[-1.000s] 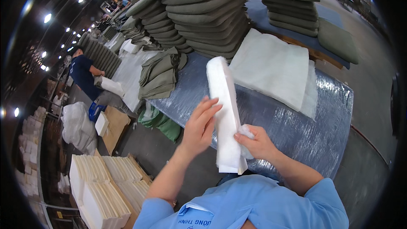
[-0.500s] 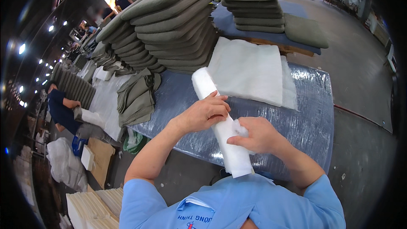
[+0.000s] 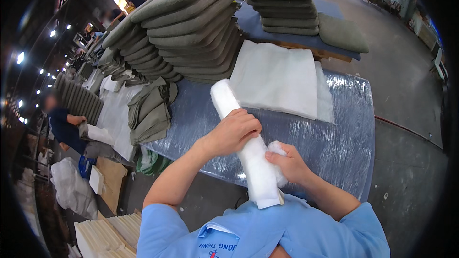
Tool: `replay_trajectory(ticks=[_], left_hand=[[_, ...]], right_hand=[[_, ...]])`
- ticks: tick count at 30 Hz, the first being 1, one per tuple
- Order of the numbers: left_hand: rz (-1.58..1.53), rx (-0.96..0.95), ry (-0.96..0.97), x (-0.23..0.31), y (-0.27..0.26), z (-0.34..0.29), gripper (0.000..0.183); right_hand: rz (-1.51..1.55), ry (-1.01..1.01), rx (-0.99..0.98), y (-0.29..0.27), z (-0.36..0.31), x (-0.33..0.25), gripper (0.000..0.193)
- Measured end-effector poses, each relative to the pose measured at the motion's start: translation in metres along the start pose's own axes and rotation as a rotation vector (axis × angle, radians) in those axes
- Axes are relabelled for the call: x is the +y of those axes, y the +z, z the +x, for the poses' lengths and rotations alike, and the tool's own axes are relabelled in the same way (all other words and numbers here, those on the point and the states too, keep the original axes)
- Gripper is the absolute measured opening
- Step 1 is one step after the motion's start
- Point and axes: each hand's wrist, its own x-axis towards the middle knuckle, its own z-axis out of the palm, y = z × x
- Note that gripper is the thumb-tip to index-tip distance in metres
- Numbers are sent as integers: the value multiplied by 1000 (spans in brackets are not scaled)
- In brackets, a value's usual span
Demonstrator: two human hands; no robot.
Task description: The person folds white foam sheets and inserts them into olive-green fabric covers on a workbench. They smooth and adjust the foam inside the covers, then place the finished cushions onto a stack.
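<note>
A long white roll of fluffy batting (image 3: 260,174) lies slantwise before me, its lower end against my blue shirt and its upper end over the table. My left hand (image 3: 235,131) is closed over its middle from above, fingers wrapped round it. My right hand (image 3: 292,163) pinches a loose bunch of the batting at the roll's right side, thumb on top. A sliver of a beige layer shows at the lower end; most of what is inside is hidden. Just beyond lies a flat stack of white batting sheets (image 3: 277,79).
The table (image 3: 330,145) is covered in shiny plastic film over blue. Tall stacks of grey-green cushions (image 3: 191,33) stand behind, with more cushions (image 3: 284,12) farther right. Folded grey-green covers (image 3: 150,114) lie left. A co-worker (image 3: 67,124) handles a cushion at far left. Foam slabs (image 3: 103,236) stand lower left.
My right hand has shifted slightly right, its thumb off the roll's face and onto the loose batting. My left fingers have curled further over the roll.
</note>
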Motion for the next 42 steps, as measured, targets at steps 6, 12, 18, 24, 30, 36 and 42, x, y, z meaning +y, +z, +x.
replay_trajectory(ticks=[6, 12, 18, 24, 30, 36, 42], left_hand=[[61, 480, 12, 13, 12, -13, 21], [-77, 533, -320, 76, 81, -67, 55], [46, 303, -461, 111, 86, -77, 74], [151, 238, -624, 130, 80, -79, 84], [196, 214, -724, 138, 80, -71, 86], [12, 274, -672, 136, 81, -72, 75], [-126, 465, -659, 156, 109, -80, 67]], right_hand=[[175, 70, -4, -7, 7, 4, 18], [128, 84, -102, -7, 14, 1, 25], [11, 116, -234, -5, 25, 13, 34], [79, 174, -298, -7, 22, 15, 37], [-15, 113, -419, -16, -13, 18, 36], [-203, 21, -501, -23, -11, 17, 23], [-89, 63, -476, -21, -4, 35, 16]])
